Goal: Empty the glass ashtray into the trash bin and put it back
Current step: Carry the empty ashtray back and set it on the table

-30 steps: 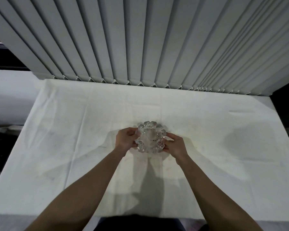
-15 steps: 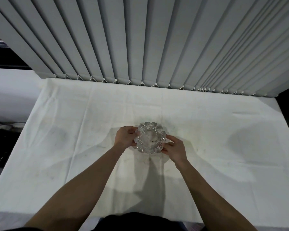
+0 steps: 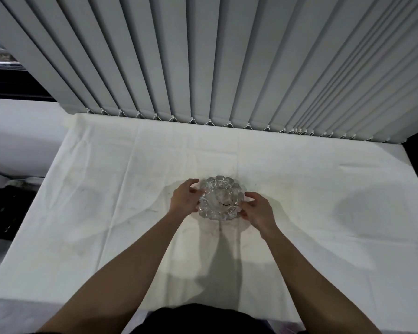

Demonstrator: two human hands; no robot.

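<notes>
Blinds [image 3: 203, 56] of grey vertical slats hang beyond both hands, above the white-clothed worktop [image 3: 106, 213]. Left hand [image 3: 184, 199] cups one side of the glass ashtray [image 3: 220, 198], fingers curled on its rim; right hand [image 3: 258, 213] cups the other. Between them, dark specks lie in its bowl.

White-clothed table [image 3: 323, 179] — glass ashtray [image 3: 220, 198] on it
</notes>
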